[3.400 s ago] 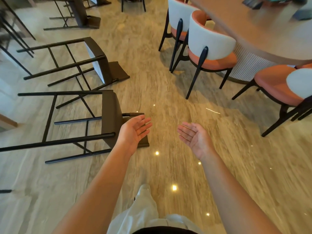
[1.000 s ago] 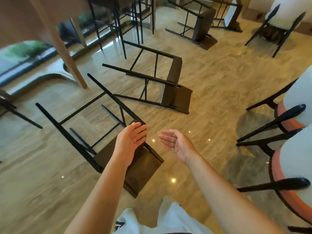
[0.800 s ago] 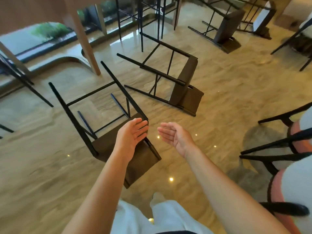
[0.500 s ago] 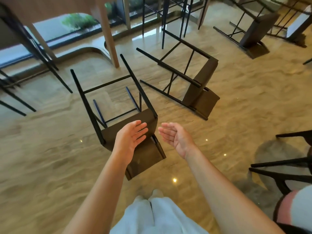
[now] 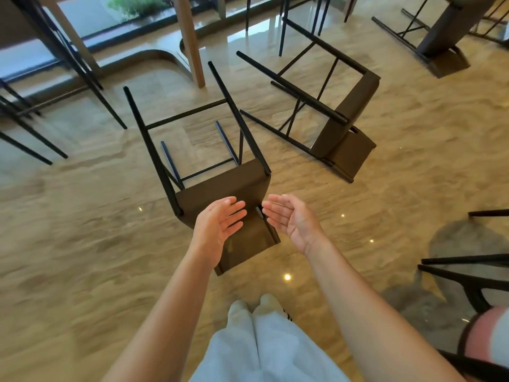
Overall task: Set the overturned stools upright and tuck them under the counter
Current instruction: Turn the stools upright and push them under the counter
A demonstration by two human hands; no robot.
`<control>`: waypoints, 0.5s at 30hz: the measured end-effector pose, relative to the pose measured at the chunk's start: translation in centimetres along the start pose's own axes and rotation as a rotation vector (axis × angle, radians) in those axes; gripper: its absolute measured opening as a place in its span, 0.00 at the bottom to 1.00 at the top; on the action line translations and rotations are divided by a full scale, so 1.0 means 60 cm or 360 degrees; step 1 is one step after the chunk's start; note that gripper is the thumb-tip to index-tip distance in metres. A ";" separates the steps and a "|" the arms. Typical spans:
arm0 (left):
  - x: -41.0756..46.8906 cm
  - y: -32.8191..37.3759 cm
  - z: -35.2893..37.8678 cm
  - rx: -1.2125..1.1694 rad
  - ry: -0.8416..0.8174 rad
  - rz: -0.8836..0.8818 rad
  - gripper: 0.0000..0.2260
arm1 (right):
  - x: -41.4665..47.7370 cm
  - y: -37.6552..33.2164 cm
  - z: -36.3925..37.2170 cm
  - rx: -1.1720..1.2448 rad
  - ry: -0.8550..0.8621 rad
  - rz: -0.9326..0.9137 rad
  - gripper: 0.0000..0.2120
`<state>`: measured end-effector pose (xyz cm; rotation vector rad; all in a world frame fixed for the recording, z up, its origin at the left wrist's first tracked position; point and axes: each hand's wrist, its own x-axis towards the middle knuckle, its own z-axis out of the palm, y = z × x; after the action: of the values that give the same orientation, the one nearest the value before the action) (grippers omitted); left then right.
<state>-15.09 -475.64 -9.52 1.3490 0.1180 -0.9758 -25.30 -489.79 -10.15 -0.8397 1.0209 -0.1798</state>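
Note:
A dark brown stool with black metal legs (image 5: 220, 186) lies on its back on the shiny floor right in front of me, legs pointing away. My left hand (image 5: 217, 227) hovers open over its seat and backrest, palm turned inward. My right hand (image 5: 292, 219) is open just to the right of the stool, palm facing left, holding nothing. A second overturned stool (image 5: 338, 128) lies further off to the right. A third overturned stool (image 5: 443, 40) lies at the top right.
The wooden legs of the counter (image 5: 191, 40) stand at the top, with upright black stool legs (image 5: 82, 67) under it at the left. An orange-seated chair with black legs (image 5: 479, 282) stands close at my right. My white trousers (image 5: 261, 343) show below.
My view has swung around so the nearest stool now lies straight ahead with its legs pointing away. Both hands stay open and have come closer above its seat.

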 end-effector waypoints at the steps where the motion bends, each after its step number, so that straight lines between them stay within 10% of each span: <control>1: 0.005 -0.007 0.000 0.0010 0.0005 -0.0007 0.11 | 0.006 0.003 -0.002 0.0004 -0.0001 -0.0001 0.15; 15: 0.178 -0.177 0.007 0.0020 0.0102 -0.0042 0.11 | 0.207 0.115 -0.093 -0.0048 -0.0048 0.0077 0.15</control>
<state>-15.53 -480.53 -23.78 1.3939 0.1786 -0.9569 -24.77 -494.26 -24.71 -0.8418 1.0167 -0.1107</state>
